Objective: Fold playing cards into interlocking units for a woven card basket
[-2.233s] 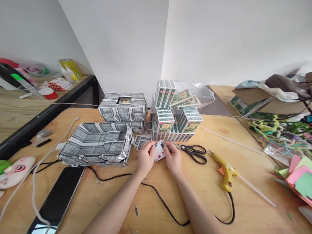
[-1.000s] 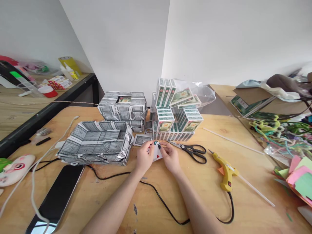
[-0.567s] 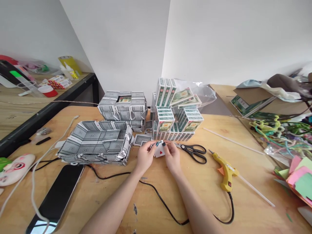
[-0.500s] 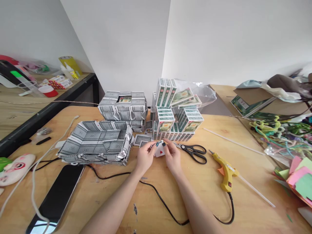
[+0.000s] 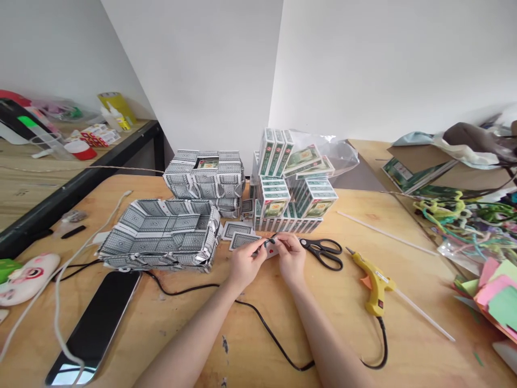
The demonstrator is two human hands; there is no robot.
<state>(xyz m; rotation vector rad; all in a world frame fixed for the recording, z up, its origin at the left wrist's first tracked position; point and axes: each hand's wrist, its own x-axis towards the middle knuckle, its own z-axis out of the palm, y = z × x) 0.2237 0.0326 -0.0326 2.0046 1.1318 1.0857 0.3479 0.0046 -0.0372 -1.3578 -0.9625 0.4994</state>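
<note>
My left hand (image 5: 243, 264) and my right hand (image 5: 291, 257) meet over the wooden table (image 5: 258, 334), both pinching one small playing card (image 5: 271, 249) with red pips, now pressed low and nearly folded flat. Two loose face-down cards (image 5: 239, 235) lie just beyond my left fingers. A tray built of patterned cards (image 5: 161, 233) sits to the left. Stacked green card boxes (image 5: 290, 189) stand right behind my hands.
Black scissors (image 5: 323, 251) lie beside my right hand, a yellow glue gun (image 5: 375, 286) further right with its black cord (image 5: 266, 334) running under my arms. A second card-built box (image 5: 205, 175) stands at the back. A dark tablet (image 5: 95, 326) lies front left; coloured paper (image 5: 495, 293) far right.
The card was held upright with its face showing; my fingers have since bent it down toward the table and moved slightly right.
</note>
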